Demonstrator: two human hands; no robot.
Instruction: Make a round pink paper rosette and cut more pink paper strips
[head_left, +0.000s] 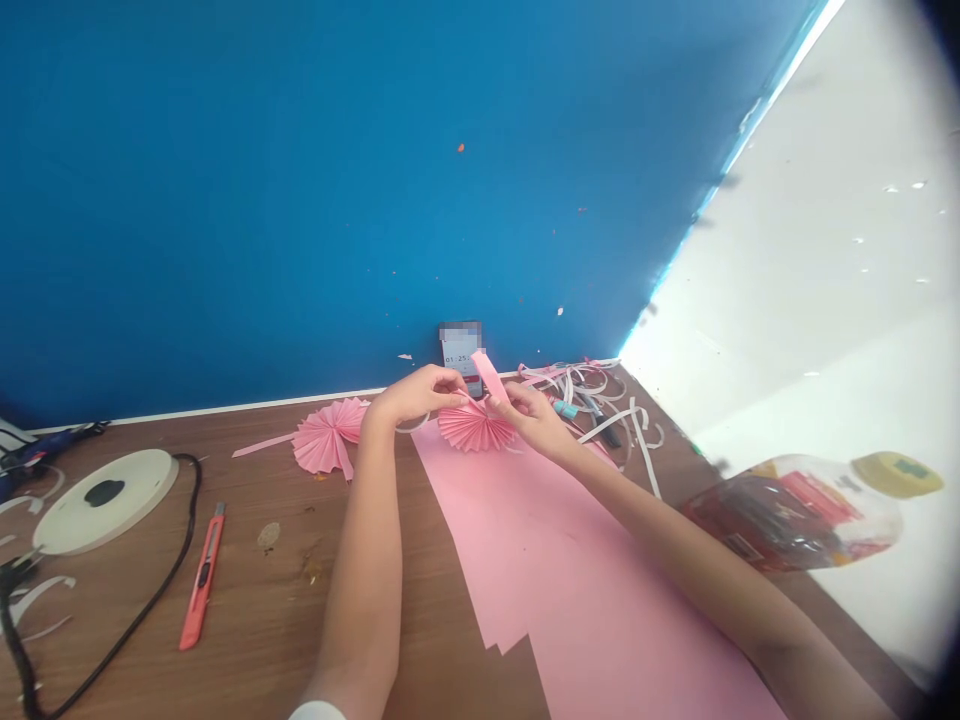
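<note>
Pink paper forms a pleated fan [475,432] over the far end of the large sheet [555,545], its upper edge partly covered. The left hand [421,394] pinches that edge; the right hand [535,420] clamps a pink strip [489,376], but whether strip and fan join is hard to see. The phone [459,352] is partly hidden; the view crops the sheet.

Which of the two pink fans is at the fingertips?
The right fan, in front of the phone, with left hand and right hand at its top edge; the left fan lies partly behind the left arm.
</note>
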